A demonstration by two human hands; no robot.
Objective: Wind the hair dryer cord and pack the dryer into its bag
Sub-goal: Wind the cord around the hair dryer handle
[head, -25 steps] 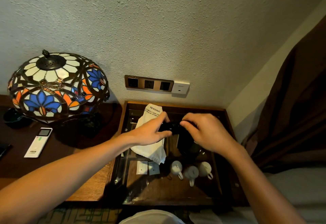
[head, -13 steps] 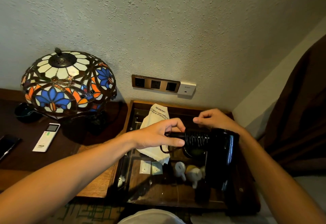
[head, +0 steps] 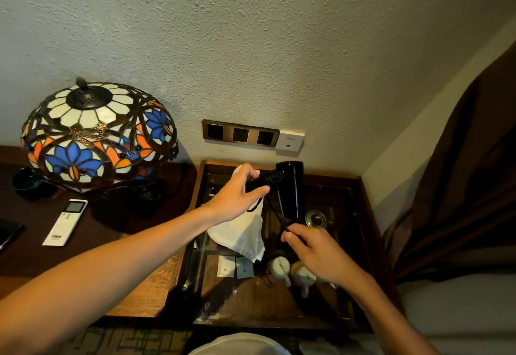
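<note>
We are in the winding step, as we judge it; our left hand (head: 237, 196) has its fingers (head: 258, 191) clamped round the handle of the black hair dryer (head: 290, 187), which is held up over the glass-topped desk (head: 360, 231), and coils of cord (head: 275, 178) already sit on the handle just beyond those fingers; our right hand (head: 312, 248) pinches the free run of cord between thumb and fingers, below and nearer to us than the left fingers, the strand running taut up to the coils. The next move calls for carrying that strand round the handle again while the left grip holds firm, keeping tension so the turns do not slip. The white drawstring bag (head: 240, 233) lies on the desk under the left wrist, not yet opened by either hand. Just beneath the right fingers stand white cups (head: 280, 266) and sachets (head: 226, 265); a glass lid (head: 315, 218) sits just beyond them; a swinging cord could catch these. A stained-glass lamp (head: 97, 134) and a remote (head: 65, 222) lie well apart to the left.
</note>
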